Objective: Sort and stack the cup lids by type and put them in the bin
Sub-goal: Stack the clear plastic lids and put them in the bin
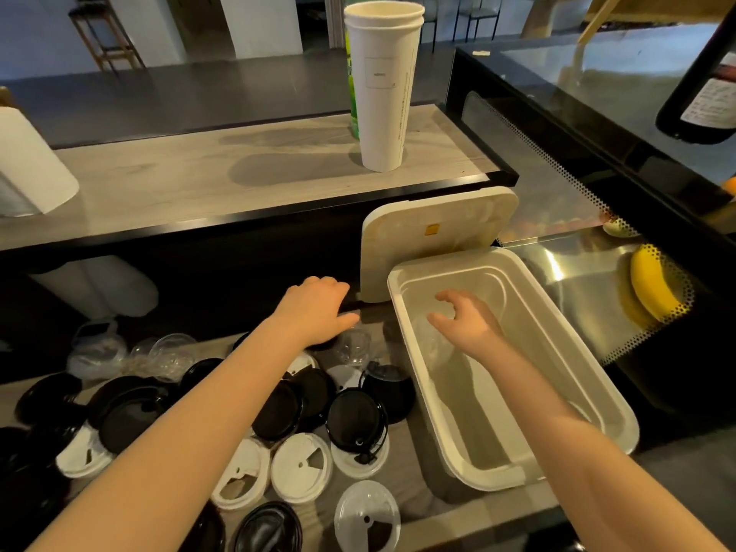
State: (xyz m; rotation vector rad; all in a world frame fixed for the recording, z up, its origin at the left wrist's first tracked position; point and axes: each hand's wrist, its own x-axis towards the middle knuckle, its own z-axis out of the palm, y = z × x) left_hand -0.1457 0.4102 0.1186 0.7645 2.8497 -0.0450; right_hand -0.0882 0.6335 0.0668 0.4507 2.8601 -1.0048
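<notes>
In the bin [492, 472], at its far end, the right hand [468, 324] hangs low with thumb and fingers curved apart, claw-like. Something clear and faint [428, 340] lies just under it, likely a clear lid or a small stack of them being set down there to start one type's pile. I cannot tell whether the fingers grip it or only hover over it.

The left hand [316, 308] reaches palm down to the back of the counter, thumb out, above a clear dome lid [352, 346]. Its fingers fold out of sight, so whether it holds anything cannot be told. The reach suggests the clear lids are being gathered first.

Most of the work looks undone. Black lids [356, 420] and white lids [300, 468] lie mixed and overlapping left of the bin, with more clear ones [171, 352] behind and one flat clear lid [366, 515] at the front.

The bin's cover [434, 233] leans upright behind it, out of the way. On the shelf [199, 177] above stand stacked cups [384, 93] and a paper roll [28, 161]. To the right a glass case [557, 133] holds a banana [653, 284]. The shelf's dark edge overhangs the far lids and may crowd the left hand's reach.
</notes>
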